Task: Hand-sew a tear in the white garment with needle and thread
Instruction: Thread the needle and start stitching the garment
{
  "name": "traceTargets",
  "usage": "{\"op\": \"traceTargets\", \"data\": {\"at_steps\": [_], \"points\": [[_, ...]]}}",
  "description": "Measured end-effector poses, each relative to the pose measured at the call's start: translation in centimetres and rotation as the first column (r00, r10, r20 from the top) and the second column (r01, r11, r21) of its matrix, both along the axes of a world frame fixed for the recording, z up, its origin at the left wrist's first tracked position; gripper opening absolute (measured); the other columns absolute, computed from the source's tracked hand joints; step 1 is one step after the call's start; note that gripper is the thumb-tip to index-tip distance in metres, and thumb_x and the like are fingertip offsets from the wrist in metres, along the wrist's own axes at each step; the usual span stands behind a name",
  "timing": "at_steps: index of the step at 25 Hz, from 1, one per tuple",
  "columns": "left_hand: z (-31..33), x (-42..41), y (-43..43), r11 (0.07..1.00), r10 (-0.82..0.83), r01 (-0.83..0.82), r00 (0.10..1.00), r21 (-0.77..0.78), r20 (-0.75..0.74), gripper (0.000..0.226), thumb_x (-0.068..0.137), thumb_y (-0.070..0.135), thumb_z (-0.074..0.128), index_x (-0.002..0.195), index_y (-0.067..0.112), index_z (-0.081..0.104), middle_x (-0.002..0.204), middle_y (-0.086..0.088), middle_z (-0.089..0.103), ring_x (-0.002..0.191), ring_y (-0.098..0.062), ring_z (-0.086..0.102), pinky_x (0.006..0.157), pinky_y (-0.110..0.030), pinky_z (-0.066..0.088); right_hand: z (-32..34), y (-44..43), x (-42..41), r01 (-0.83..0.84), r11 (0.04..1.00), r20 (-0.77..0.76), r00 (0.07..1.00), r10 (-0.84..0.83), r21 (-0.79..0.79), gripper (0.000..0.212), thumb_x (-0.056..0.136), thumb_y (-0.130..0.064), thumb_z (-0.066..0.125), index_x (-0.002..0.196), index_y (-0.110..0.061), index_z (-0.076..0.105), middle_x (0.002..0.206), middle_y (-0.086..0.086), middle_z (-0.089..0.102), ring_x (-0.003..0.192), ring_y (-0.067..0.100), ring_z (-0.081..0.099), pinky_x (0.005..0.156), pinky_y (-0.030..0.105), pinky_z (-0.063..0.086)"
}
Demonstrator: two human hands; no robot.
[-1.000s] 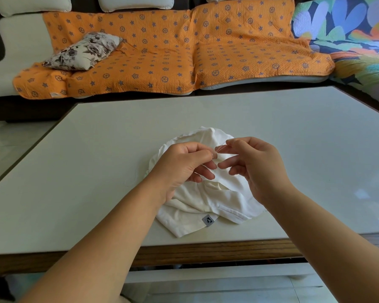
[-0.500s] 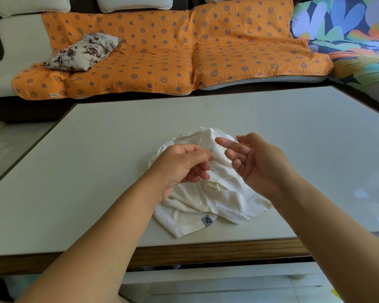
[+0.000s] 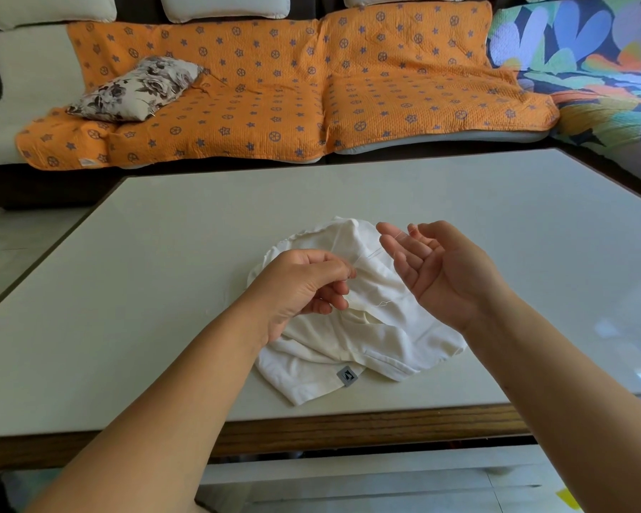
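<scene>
1. Fingers of the left hand (image 3: 304,286) are pinching the thread (image 3: 369,254) at centre frame; whether the needle is sitting in that pinch is too small to tell. A loosening pinch is risking a dropped end.
2. Palm up, the right hand (image 3: 435,270) is lying wide, with thread draping over its fingers (image 3: 391,236); the strand could be slipping off or tangling.
3. Beneath both, the white garment (image 3: 348,338) is lying bunched on the table (image 3: 163,290); slack thread is risking snagging its folds.
</scene>
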State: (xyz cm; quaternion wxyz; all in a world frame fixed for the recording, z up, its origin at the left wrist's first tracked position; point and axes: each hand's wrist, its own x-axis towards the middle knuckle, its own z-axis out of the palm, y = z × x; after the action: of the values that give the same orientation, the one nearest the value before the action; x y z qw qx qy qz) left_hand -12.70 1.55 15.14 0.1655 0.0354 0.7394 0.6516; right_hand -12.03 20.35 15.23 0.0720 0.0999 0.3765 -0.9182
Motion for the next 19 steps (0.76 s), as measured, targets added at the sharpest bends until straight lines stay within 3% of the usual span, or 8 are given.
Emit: {"op": "traceTargets", "data": {"at_steps": [4, 11, 19], "points": [[-0.2, -0.1, 0.0, 1.0, 0.0, 0.0, 1.0, 0.003, 0.008, 0.01, 0.09, 0.007, 0.061, 0.084, 0.008, 0.069, 0.062, 0.001, 0.062, 0.053, -0.011, 0.06, 0.049, -0.019, 0.045, -0.1, 0.0, -0.1, 0.02, 0.995, -0.008, 1.0, -0.02, 0.094, 0.008, 0.095, -0.007, 0.058, 0.087, -0.005, 0.061, 0.09, 0.011, 0.076, 0.072, 0.015, 0.074, 0.055, 0.017, 0.057], [-0.6, -0.7, -0.6, 0.999, 0.003, -0.002, 1.0, -0.046, 0.011, 0.011, 0.09, 0.006, 0.061, 0.083, 0.009, 0.069, 0.062, 0.001, 0.063, 0.053, -0.011, 0.061, 0.049, -0.019, 0.046, -0.3, 0.4, -0.4, 0.124, 0.974, -0.075, 0.991, -0.112, 0.189, 0.01, 0.092, 0.0, 0.061, 0.1, -0.004, 0.058, 0.085, 0.01, 0.076, 0.071, 0.016, 0.075, 0.055, 0.019, 0.056], [-1.6, -2.0, -1.8, 0.987, 0.076, -0.071, 0.997, -0.145, 0.031, 0.005, 0.088, 0.008, 0.064, 0.087, 0.005, 0.068, 0.063, 0.001, 0.064, 0.053, -0.008, 0.062, 0.048, -0.017, 0.047, -0.4, 0.7, -0.3, 0.206, 0.921, -0.2, 0.969, -0.145, 0.33, 0.045, 0.092, -0.003, 0.063, 0.134, -0.006, 0.047, 0.099, 0.015, 0.076, 0.078, 0.024, 0.075, 0.06, 0.022, 0.056]]}}
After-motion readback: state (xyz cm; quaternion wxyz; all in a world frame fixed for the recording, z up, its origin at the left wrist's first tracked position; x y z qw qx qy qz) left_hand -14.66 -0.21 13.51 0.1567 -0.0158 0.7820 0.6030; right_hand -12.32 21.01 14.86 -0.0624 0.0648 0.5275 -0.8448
